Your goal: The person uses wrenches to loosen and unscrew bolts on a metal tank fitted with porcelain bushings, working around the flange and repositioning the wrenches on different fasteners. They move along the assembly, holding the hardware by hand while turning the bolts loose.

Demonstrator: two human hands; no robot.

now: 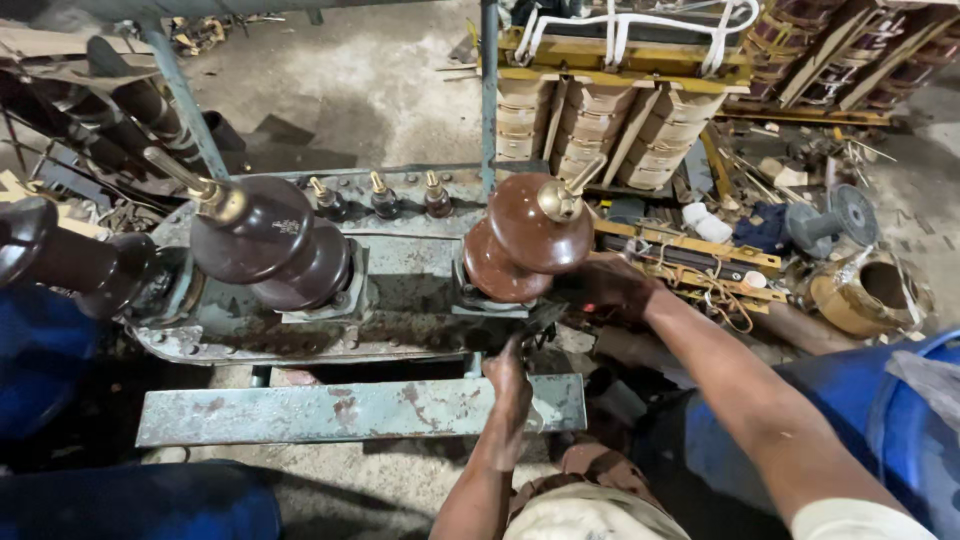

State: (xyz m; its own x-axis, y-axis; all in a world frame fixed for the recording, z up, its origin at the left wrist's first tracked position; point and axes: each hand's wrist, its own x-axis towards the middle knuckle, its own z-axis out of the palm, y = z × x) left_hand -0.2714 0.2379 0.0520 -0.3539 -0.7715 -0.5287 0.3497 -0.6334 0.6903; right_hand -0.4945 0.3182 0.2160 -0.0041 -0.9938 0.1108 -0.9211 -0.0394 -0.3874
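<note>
head view, looking down on a grey-green transformer lid (pixel 400 270) set low over the floor.

right hand (pixel 605 285): dark with grease, pressed against the lower right side of a brown porcelain bushing (pixel 530 235). fingers are curled toward the bushing's base; whether they pinch something there cannot be told, the base is in shadow. judged: the hand steadies the bushing, which tilts toward the right.

left hand (pixel 510 375): below and left of the right hand, at the near edge of the lid, closed around a small dark tool (pixel 545 318) that points up toward the bushing's mounting flange (pixel 490 300). the tool's kind is unclear. judged: one hand braces while the other works the flange fastening from below.

left of both hands: a second, larger brown bushing (pixel 275 240) with a brass stud on top, leaning left. between the two, beyond the hands, three small brown terminals (pixel 383 197) stand in a row.

just under the left hand: a flat rusty steel bar (pixel 330 410) lies crosswise, paint flaking.

beyond the right hand: a wound transformer core (pixel 600 120) with tan coils, yellow clamps and white strapping on top. far right of the right hand: a grey spool (pixel 835 220) and a round brass-coloured casing (pixel 865 295) among floor clutter.

labels: a small pale mark sits on the larger bushing's shed, too small to make out. no packages or signs visible.
</note>
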